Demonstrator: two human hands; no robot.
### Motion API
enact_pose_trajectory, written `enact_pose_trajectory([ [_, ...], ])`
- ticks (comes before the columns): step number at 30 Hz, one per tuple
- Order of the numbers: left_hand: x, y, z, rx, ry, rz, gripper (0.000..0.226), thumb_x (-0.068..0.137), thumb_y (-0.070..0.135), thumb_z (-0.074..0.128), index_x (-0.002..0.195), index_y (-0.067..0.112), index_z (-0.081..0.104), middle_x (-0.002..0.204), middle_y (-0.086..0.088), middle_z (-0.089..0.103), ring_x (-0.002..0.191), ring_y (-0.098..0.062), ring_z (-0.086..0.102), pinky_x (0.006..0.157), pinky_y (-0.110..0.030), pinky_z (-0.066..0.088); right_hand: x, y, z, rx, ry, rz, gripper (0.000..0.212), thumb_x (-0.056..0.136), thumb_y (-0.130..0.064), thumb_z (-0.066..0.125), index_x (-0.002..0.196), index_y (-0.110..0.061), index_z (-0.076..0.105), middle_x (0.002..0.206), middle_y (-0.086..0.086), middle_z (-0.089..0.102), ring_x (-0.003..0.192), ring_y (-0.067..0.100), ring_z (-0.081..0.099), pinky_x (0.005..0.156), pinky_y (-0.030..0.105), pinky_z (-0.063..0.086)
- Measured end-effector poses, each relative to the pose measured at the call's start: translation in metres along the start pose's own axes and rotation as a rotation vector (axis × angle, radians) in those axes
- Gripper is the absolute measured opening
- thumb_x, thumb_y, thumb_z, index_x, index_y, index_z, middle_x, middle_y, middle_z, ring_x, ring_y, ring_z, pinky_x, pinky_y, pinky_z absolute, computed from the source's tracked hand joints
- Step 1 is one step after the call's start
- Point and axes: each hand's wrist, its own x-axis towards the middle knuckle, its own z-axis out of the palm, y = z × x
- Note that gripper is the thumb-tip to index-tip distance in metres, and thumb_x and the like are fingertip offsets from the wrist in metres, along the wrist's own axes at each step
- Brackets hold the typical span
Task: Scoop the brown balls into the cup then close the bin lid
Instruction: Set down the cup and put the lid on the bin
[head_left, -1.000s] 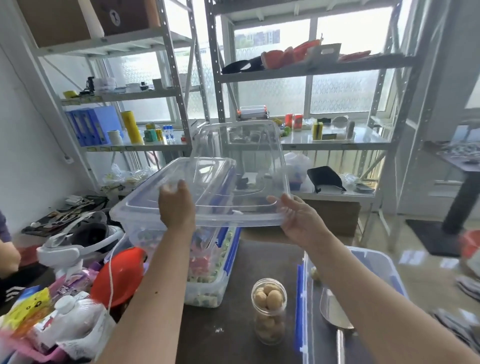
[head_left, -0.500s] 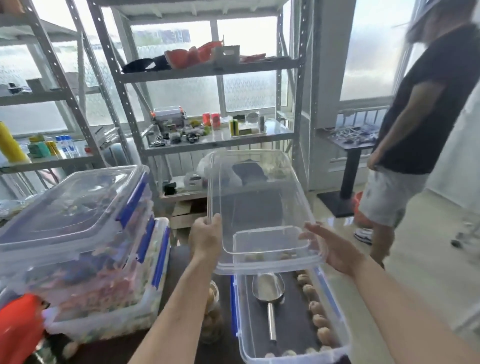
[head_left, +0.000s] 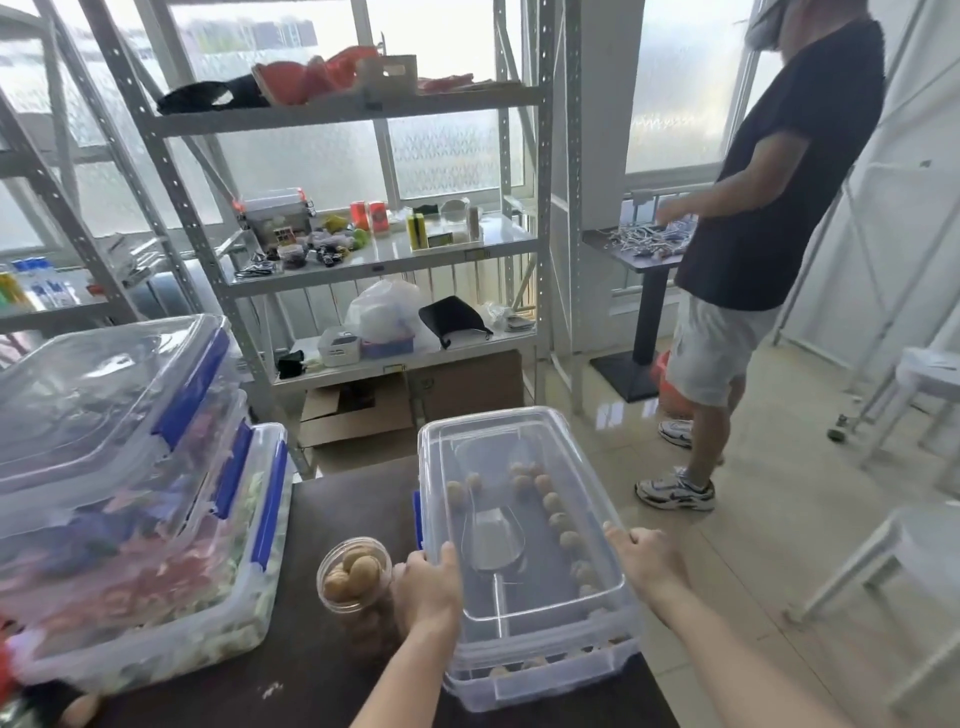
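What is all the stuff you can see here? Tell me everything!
Bin: one, clear with blue latches, on the dark table, right of the cup.
Lid: one, clear, lying on the bin.
Brown balls in bin: many, seen through the lid.
Scoop: one, silver, inside the bin.
Cup: one, clear, filled with brown balls, left of the bin.
Stacked bins: at least two, clear with blue latches, on the left; contents blurred.
Table: one, dark.
Shelves: grey metal, behind, holding many small items.
Other person: one, dark shirt, pale shorts, standing on the right.
Left hand: on the lid's left edge.
Right hand: on the lid's right edge.
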Motion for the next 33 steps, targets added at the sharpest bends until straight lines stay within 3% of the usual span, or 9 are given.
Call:
enact_pose_trajectory([
  [4, -0.003, -0.012, 0.002, 0.084, -0.015, -0.03, 0.048, 0.088, 0.042, 0.043, 0.114, 0.004, 0.058, 0.123, -0.018, 0.052, 0.114, -0.035, 0.05, 0.096, -0.04, 0.041, -0.01, 0.01, 0.007, -0.072, -0.031, -0.001, 0.04, 0.094, -0.041, 0.044, 0.062, -0.019, 0.054, 0.108, 0.021, 0.062, 0.086, 0.028, 0.056, 0.072, 0.029, 0.037],
  [6, -0.004, -0.017, 0.003, 0.109, -0.025, -0.035, 0.048, 0.088, 0.043, 0.042, 0.112, 0.004, 0.059, 0.122, -0.019, 0.052, 0.114, -0.036, 0.05, 0.097, -0.041, 0.042, -0.014, 0.014, 0.014, -0.085, -0.058, 0.009, 0.036, 0.093, -0.039, 0.045, 0.095, -0.012, 0.068, 0.116, 0.02, 0.058, 0.102, 0.033, 0.057, 0.084, 0.032, 0.042],
  [7, -0.004, -0.019, 0.003, 0.124, -0.04, -0.037, 0.048, 0.089, 0.043, 0.042, 0.113, 0.004, 0.058, 0.123, -0.02, 0.052, 0.115, -0.037, 0.05, 0.097, -0.041, 0.041, -0.015, 0.016, 0.016, -0.089, -0.057, 0.003, 0.041, 0.093, -0.039, 0.045, 0.111, -0.01, 0.066, 0.12, 0.019, 0.056, 0.109, 0.033, 0.056, 0.09, 0.033, 0.043],
  [9, -0.005, -0.021, 0.005, 0.144, -0.067, -0.045, 0.048, 0.09, 0.041, 0.039, 0.116, 0.004, 0.057, 0.125, -0.02, 0.052, 0.116, -0.037, 0.05, 0.097, -0.041, 0.04, -0.018, 0.017, 0.017, -0.102, -0.056, -0.005, 0.046, 0.092, -0.039, 0.045, 0.124, -0.009, 0.061, 0.123, 0.018, 0.053, 0.113, 0.033, 0.053, 0.097, 0.035, 0.043],
  [23, 0.002, -0.011, 0.01, 0.116, -0.131, -0.075, 0.053, 0.094, 0.038, 0.031, 0.132, 0.002, 0.04, 0.138, -0.02, 0.048, 0.126, -0.037, 0.044, 0.103, -0.042, 0.036, -0.001, 0.01, 0.013, -0.035, -0.152, 0.048, 0.044, 0.087, -0.047, 0.047, 0.113, -0.019, 0.068, 0.117, 0.015, 0.064, 0.109, 0.033, 0.056, 0.096, 0.04, 0.047],
  [25, 0.003, -0.007, 0.009, 0.104, -0.134, -0.105, 0.056, 0.095, 0.042, 0.029, 0.134, 0.002, 0.039, 0.14, -0.019, 0.045, 0.129, -0.037, 0.04, 0.104, -0.042, 0.033, 0.008, 0.017, 0.015, 0.02, -0.195, 0.084, 0.058, 0.08, -0.055, 0.049, 0.123, -0.02, 0.063, 0.125, 0.014, 0.061, 0.117, 0.034, 0.053, 0.102, 0.04, 0.044],
  [27, 0.005, -0.005, 0.009, 0.096, -0.142, -0.131, 0.057, 0.095, 0.043, 0.029, 0.133, 0.002, 0.038, 0.14, -0.019, 0.044, 0.129, -0.038, 0.039, 0.105, -0.042, 0.031, 0.032, 0.037, 0.029, 0.187, -0.262, 0.145, 0.087, 0.062, -0.063, 0.052, 0.136, -0.018, 0.05, 0.134, 0.012, 0.058, 0.122, 0.032, 0.054, 0.106, 0.045, 0.043],
  [30, 0.008, -0.004, 0.007, -0.023, -0.189, -0.197, 0.064, 0.093, 0.043, 0.037, 0.138, -0.002, 0.031, 0.144, -0.021, 0.04, 0.133, -0.037, 0.037, 0.107, -0.04, 0.031, 0.059, 0.052, 0.04, 0.34, -0.317, 0.204, 0.105, 0.053, -0.053, 0.06, 0.143, -0.008, 0.034, 0.14, 0.017, 0.052, 0.125, 0.035, 0.053, 0.105, 0.049, 0.044],
  [33, 0.012, -0.006, 0.006, -0.07, -0.195, -0.201, 0.069, 0.092, 0.041, 0.043, 0.137, -0.01, 0.03, 0.146, -0.023, 0.038, 0.135, -0.035, 0.036, 0.108, -0.037, 0.03, 0.03, 0.013, 0.015, 0.334, -0.299, 0.213, 0.081, 0.064, -0.039, 0.069, 0.131, 0.0, 0.044, 0.128, 0.022, 0.059, 0.113, 0.038, 0.059, 0.093, 0.043, 0.051],
])
